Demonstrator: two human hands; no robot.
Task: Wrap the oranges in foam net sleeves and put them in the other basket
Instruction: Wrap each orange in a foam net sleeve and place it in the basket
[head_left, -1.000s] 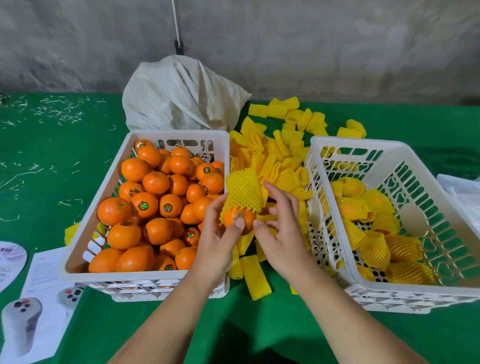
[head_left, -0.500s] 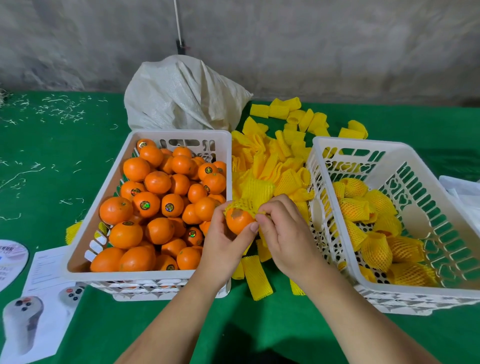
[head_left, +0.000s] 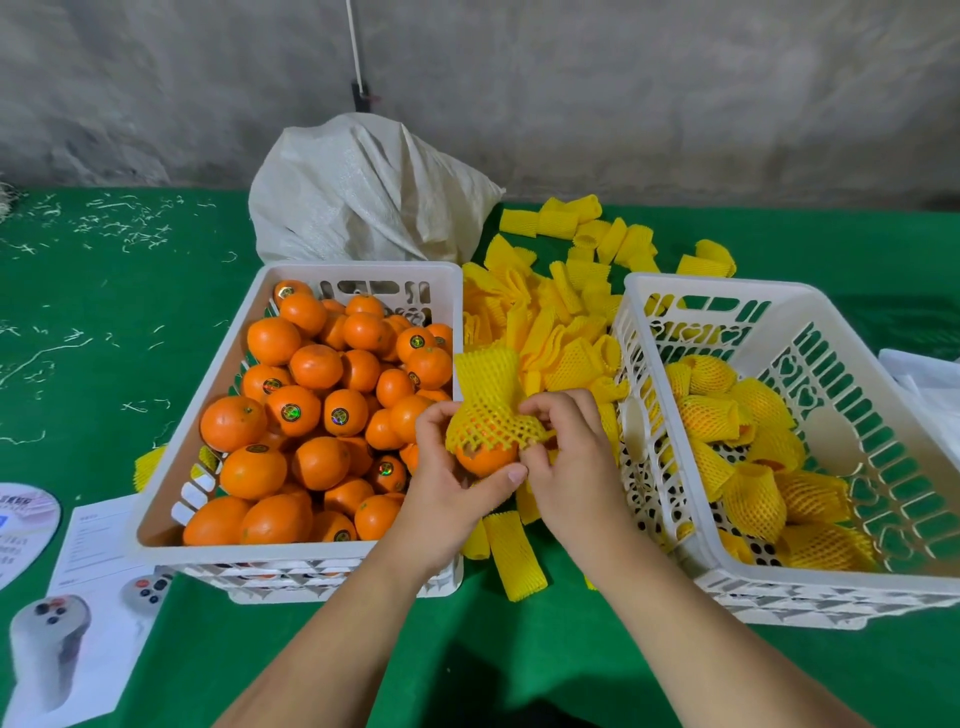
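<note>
Both hands, left hand n right hand, pinch stretchy foam sleeve round firm orange btw baskets; grab the sleeve's rim imo.

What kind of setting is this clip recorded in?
Probably a fruit-packing bench: a green cloth-covered table against a bare grey concrete wall, a white plastic basket of loose oranges, and a pile of yellow foam net sleeves.

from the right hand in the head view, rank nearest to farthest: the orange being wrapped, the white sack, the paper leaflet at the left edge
From the right hand:
1. orange being wrapped, touching, just to its left.
2. white sack, behind the orange basket.
3. paper leaflet, far left, near corner.
</note>
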